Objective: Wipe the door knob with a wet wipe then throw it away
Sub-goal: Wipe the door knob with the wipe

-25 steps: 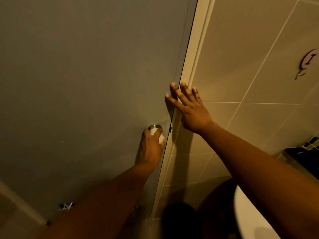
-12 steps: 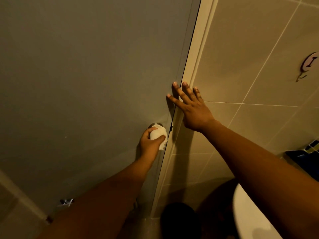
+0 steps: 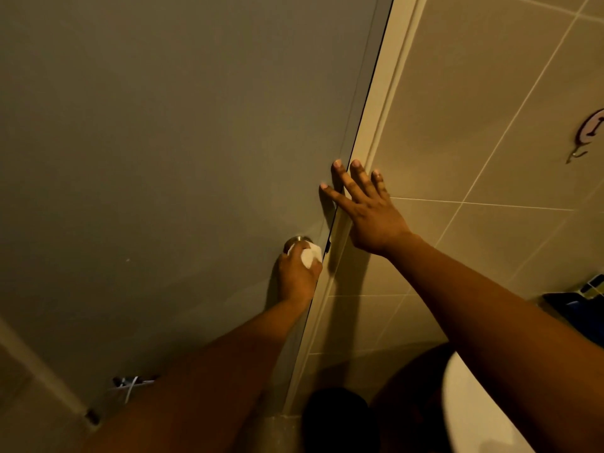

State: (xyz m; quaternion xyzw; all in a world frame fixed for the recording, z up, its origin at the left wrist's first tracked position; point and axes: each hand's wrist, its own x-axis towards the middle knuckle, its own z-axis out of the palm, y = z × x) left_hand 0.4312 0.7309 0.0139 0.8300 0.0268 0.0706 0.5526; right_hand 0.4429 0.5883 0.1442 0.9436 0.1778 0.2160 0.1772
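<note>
Two hands are at work here: the left hand [image 3: 299, 277] is curled around a crumpled white wet wipe [image 3: 310, 255], pressing it against the round brushed-metal door knob [image 3: 295, 242] low on the grey door [image 3: 179, 158], while the right hand [image 3: 369, 214] lies flat with fingers spread, empty, bridging the door's edge and the cream door frame [image 3: 382, 125] to steady things. The wipe looks soft, limp and nearly weightless, so it should mould to the knob if it is cupped from the front and twisted around. The smooth metal, once damp, is likely slippery (a firmer pinch of fingers and thumb through the cloth would help). The knob's near face is mostly hidden by the wipe and fingers; only its upper rim shows. A loose corner of the wipe sticks out towards the door's edge, and is best gathered into the palm before carrying the wipe off.
</note>
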